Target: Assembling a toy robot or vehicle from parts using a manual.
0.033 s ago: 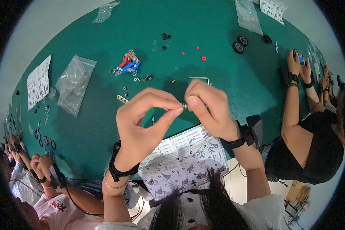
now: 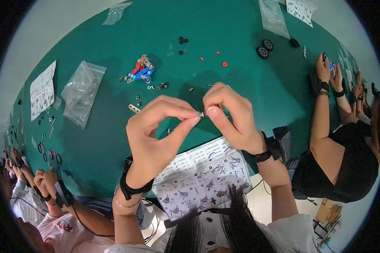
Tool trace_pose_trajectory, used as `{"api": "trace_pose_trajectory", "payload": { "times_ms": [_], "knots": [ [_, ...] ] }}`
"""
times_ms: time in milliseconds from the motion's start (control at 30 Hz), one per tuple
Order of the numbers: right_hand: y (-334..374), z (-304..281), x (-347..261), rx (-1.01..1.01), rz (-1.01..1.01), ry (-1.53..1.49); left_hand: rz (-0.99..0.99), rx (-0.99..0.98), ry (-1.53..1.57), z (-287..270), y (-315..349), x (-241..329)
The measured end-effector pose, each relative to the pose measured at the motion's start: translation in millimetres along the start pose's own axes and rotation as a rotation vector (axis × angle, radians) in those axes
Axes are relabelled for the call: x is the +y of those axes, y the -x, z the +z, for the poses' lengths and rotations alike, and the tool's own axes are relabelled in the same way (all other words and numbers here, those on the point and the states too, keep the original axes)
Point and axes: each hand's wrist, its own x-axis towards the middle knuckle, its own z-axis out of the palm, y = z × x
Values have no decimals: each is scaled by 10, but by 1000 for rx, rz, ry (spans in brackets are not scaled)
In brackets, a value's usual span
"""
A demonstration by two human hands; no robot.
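A small silver metal fastener [image 2: 202, 114] sits between my two hands, above the table; I cannot make out whether it is a screw or a nut. My left hand [image 2: 154, 128] pinches it between thumb and forefinger from the left. From the right, my right hand [image 2: 234, 120] has its thumb and curled forefinger closed on the fastener's other side. Beneath my wrists lies a printed instruction sheet [image 2: 202, 181]. Just beyond the right fingers, an L-shaped hex key [image 2: 213, 85] is partly covered. A perforated metal strip [image 2: 134, 108] lies beside my left hand.
A red and blue assembly [image 2: 141, 71] lies beyond my left hand. Black wheels [image 2: 262, 52], red spacers [image 2: 224, 64] and black rings [image 2: 181, 40] are scattered farther back. A clear plastic bag [image 2: 83, 92] is at left. Co-workers' arms [image 2: 321, 114] are on both sides.
My right hand has moved slightly up and now covers more of the hex key. My left hand has shifted slightly left, with the fastener still between the fingertips.
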Motion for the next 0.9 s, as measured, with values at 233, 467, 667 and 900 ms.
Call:
{"api": "trace_pose_trajectory", "payload": {
  "times_ms": [233,467,667,900],
  "knots": [
    [-65,-57,34,28,-233,218,-72,49,121,-2,8,16],
    [-62,-82,57,80,-322,281,-101,16,73,-16,13,25],
    [-58,-77,44,46,-351,315,-34,-21,0,-33,10,-14],
    [-40,-53,-8,-42,-194,131,52,-14,-46,-9,-5,-11]
  ]
}}
